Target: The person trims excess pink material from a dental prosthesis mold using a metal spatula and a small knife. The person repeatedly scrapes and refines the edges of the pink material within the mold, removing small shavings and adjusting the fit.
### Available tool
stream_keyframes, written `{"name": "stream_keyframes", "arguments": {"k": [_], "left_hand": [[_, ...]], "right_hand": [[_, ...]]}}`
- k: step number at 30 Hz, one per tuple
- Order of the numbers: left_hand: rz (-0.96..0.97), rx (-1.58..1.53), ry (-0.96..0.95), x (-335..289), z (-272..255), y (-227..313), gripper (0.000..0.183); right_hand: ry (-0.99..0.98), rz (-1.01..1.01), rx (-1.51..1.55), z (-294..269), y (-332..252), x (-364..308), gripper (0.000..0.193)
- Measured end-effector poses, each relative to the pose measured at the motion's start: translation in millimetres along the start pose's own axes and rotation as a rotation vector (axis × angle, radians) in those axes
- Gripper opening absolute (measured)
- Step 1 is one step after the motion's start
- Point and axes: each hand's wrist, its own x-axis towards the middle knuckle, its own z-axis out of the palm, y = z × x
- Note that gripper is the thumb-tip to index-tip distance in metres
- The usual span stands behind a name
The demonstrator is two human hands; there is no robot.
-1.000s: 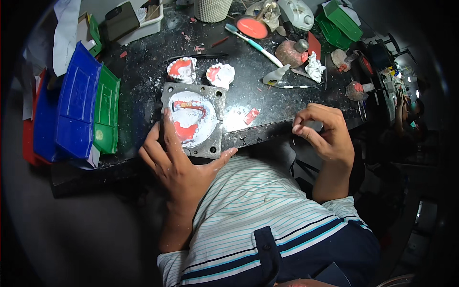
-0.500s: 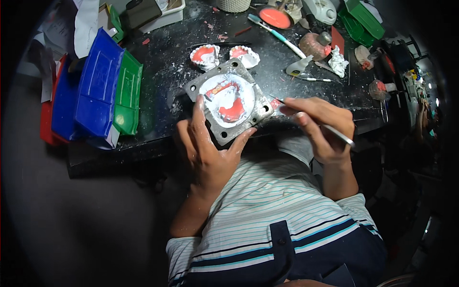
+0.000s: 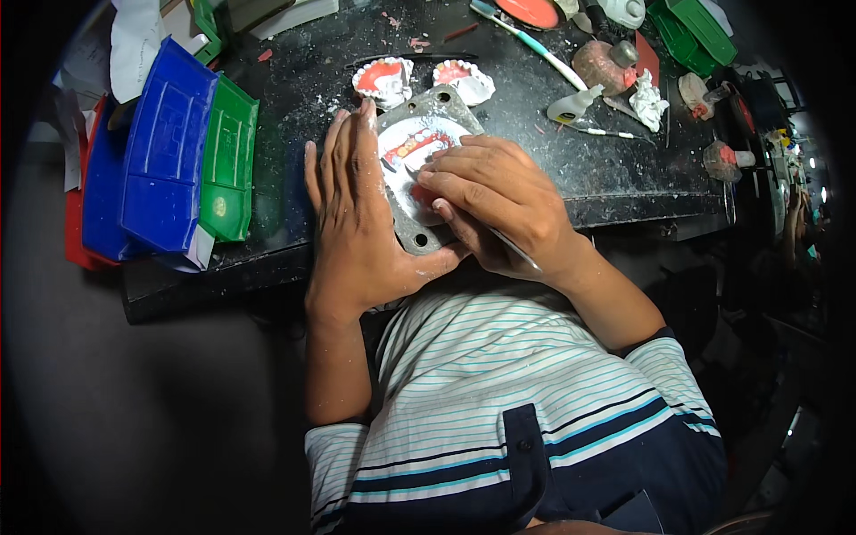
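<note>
So, biggest first: there's a dark table (image 3: 615, 169), and at its near edge sits a grey metal frame (image 3: 458, 112) with a white plaster disc (image 3: 390, 139) in it. On the disc is the bit that matters, a red arch (image 3: 415, 146) with teeth set along it, long axis running roughly 8 to 2 o'clock. It lies just off the fingertips of the right hand (image 3: 508, 201), at about 11 o'clock from them, and that's the nearer hand. From the tips of the left hand (image 3: 357, 205) it's more like 4 o'clock.

The left fingers are straight, laid along the frame's 9 o'clock side with the thumb stretched out below, bracing rather than gripping. The right fingers are curled round a slim metal tool (image 3: 522, 253), its tail poking out toward 5 o'clock; can't really make out the tip under the fingers.

Counts, big to small: bins on the 9 o'clock side in blue (image 3: 169, 147), green (image 3: 228, 160) and red, nested so the exact number is anyone's guess; one green tray (image 3: 695, 36) at 2; two tooth models (image 3: 382, 82) between 11 and 1; one toothbrush (image 3: 555, 64) at 1; one dropper bottle (image 3: 567, 109) at 2; one frame, one disc, one held tool
</note>
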Motion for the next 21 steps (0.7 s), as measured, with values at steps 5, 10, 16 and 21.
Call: {"name": "stream_keyframes", "arguments": {"k": [5, 10, 16, 21], "left_hand": [[0.024, 0.036, 0.030, 0.9, 4.7, -0.9, 0.143], [0.038, 0.056, 0.043, 0.3, 7.8, -2.5, 0.142], [0.038, 0.039, 0.038, 1.2, 6.5, -1.7, 0.141], [0.032, 0.028, 0.026, 1.5, 4.6, -1.6, 0.141]], "right_hand": [[0.053, 0.016, -0.028, 5.4, -2.8, 0.2, 0.031], [0.061, 0.023, -0.037, 6.1, -3.2, 0.7, 0.029], [0.080, 0.021, -0.029, 7.7, -2.4, 0.0, 0.028], [0.069, 0.015, -0.019, 7.3, -1.6, 0.3, 0.028]]}}
